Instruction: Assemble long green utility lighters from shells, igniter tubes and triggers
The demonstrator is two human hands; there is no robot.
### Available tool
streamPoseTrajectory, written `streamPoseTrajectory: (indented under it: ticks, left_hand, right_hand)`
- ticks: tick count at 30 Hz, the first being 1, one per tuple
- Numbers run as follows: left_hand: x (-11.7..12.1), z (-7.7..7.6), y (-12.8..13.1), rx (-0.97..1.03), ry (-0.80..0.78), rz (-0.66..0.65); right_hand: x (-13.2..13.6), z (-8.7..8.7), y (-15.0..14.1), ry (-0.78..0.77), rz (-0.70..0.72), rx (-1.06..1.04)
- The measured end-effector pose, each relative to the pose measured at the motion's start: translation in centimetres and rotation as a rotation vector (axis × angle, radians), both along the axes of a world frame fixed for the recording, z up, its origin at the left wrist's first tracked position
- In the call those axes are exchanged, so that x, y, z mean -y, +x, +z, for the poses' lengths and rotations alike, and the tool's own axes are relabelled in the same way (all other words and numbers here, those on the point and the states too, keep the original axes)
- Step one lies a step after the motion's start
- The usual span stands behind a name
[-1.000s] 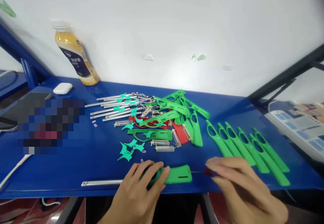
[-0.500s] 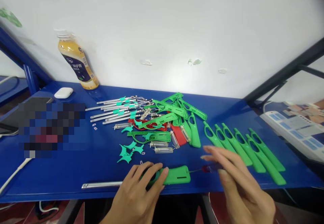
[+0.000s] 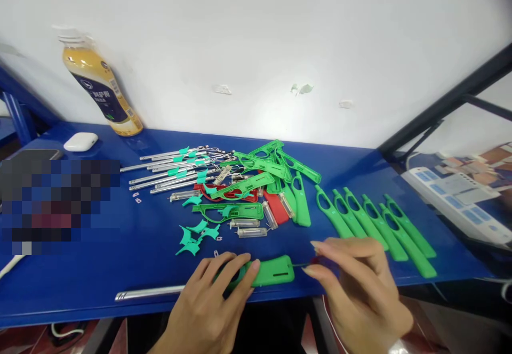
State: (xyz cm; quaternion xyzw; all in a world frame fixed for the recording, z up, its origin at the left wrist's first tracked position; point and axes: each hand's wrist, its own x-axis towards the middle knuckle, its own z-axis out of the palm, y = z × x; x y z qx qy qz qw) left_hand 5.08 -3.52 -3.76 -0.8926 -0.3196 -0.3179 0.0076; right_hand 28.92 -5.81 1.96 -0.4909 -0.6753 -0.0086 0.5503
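My left hand (image 3: 218,298) is closed over a green long-necked lighter (image 3: 276,271) at the table's front edge. The lighter's silver tube (image 3: 150,292) points left, out from under my fingers, and its handle end points right. In my right hand (image 3: 356,290) I pinch a small screwdriver (image 3: 318,262) with a dark red handle, mostly hidden by the fingers. Its thin shaft reaches left to the butt of the lighter handle; whether the tip sits in the hole there is hard to see. Teal triggers (image 3: 196,236) lie behind my left hand.
Behind lie silver tubes with wires (image 3: 172,170), green half shells (image 3: 262,165), a red shell (image 3: 276,206) and clear fuel tanks (image 3: 252,232). Several green shells (image 3: 364,215) are lined up at right. A drink bottle (image 3: 102,90) and a white earbud case (image 3: 80,142) stand at back left.
My right hand has brought the screwdriver closer to the lighter's butt end, its fingers now pinching nearer the shaft. My left hand keeps its hold. The whole view has shifted slightly.
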Motion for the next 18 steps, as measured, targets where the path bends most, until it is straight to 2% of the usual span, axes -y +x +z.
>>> streamPoseTrajectory:
  ticks: [4,6,9,11,13,15,18]
  left_hand:
    - [-0.01,0.0,0.14,0.012,-0.008,-0.007]
    - [0.03,-0.07,0.14,0.012,-0.008,-0.005]
    - [0.06,-0.05,0.08,0.002,-0.012,-0.001]
    - [0.04,0.08,0.05,0.001,-0.01,0.006]
    - [-0.03,0.2,0.05,-0.003,-0.004,0.006]
    - [-0.09,0.25,0.07,-0.009,0.001,-0.003]
    - [-0.1,0.16,0.06,-0.008,0.0,0.002]
  right_hand:
    - [0.09,0.3,0.05,-0.153,0.108,0.021]
    - [-0.04,0.29,0.05,-0.088,0.092,0.002]
    - [-0.21,0.2,0.12,0.008,-0.039,0.029]
    - [-0.16,0.19,0.24,-0.079,-0.022,0.028]
    - [-0.07,0.18,0.34,-0.162,0.071,-0.015]
    - [-0.04,0.13,0.35,-0.117,0.08,-0.059]
    - [-0.08,0.09,0.22,0.003,-0.036,-0.018]
